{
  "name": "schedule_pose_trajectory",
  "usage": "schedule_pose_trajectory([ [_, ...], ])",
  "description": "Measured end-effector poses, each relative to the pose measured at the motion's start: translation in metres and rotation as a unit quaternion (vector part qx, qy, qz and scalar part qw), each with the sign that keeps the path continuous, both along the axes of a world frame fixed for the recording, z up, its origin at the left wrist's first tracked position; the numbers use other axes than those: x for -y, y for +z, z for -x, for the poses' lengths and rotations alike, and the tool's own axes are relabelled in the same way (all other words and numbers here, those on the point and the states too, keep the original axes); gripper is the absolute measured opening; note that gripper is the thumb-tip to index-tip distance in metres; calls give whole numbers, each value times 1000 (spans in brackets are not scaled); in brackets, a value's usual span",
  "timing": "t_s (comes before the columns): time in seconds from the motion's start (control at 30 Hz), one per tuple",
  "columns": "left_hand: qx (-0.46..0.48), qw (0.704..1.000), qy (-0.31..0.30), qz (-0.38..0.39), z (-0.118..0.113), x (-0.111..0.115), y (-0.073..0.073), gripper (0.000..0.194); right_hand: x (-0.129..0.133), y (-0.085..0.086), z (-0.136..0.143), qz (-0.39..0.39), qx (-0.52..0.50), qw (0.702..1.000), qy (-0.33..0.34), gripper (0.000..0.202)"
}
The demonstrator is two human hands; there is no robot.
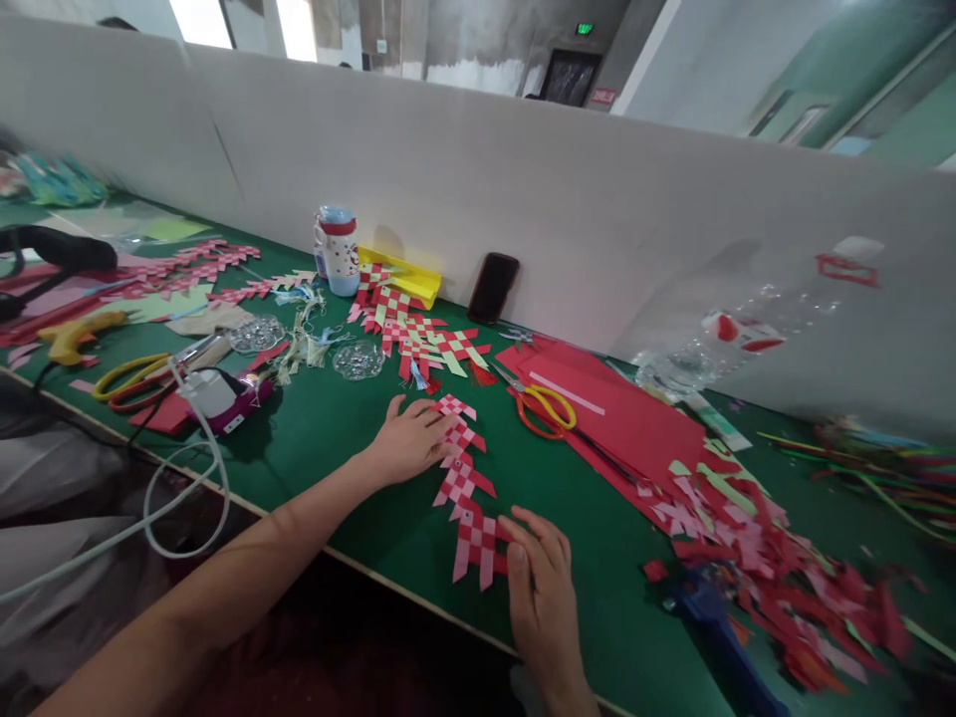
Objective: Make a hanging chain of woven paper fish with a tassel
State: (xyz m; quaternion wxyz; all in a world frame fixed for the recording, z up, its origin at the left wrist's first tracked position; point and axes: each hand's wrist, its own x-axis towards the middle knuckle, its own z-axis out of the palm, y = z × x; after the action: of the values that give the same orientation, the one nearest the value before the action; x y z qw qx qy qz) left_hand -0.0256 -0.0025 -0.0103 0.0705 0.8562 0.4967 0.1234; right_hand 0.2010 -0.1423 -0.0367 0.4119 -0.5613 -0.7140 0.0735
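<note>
A chain of woven red-and-pink paper fish lies on the green tabletop before me. My left hand rests beside its far part, fingers stretched out and fingertips touching the upper fish. At the near end, my right hand is beside the lowest, largest fish, its fingers extended and the thumb apart. The right fingertips reach the red edge of that fish, and whether they press on it I cannot tell. Beyond the left hand lies a pile of red-and-green woven paper fish with tassels.
Yellow-handled scissors lie by red paper sheets. Paper scraps and a blue-handled tool are at right. A phone leans on the partition. A cup, plastic bottle and yellow glue gun stand or lie around.
</note>
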Motion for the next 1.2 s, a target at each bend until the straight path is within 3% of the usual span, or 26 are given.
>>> schedule_pose_trajectory([
  [0.2, -7, 997, 67, 26, -2, -27, 9, 36, 5, 4, -5, 50, -181, 975, -118, 36],
  [0.3, -18, 993, 109, 42, -10, -37, 10, 36, 5, 6, -7, 65, -220, 963, -140, 40],
  [0.6, -13, 980, 175, 94, -32, -53, 12, 36, 2, 2, -9, 72, -214, 968, -112, 38],
  [0.9, 100, 969, 156, 164, -28, -52, 10, 34, 2, 2, -10, 67, -198, 974, -92, 34],
  [1.03, 185, 961, 144, 145, -20, -53, 14, 32, 1, 1, -10, 73, -207, 969, -110, 34],
  [1.2, 254, 951, 147, 96, -3, -66, 29, 36, 0, 1, -11, 86, -198, 968, -125, 39],
])
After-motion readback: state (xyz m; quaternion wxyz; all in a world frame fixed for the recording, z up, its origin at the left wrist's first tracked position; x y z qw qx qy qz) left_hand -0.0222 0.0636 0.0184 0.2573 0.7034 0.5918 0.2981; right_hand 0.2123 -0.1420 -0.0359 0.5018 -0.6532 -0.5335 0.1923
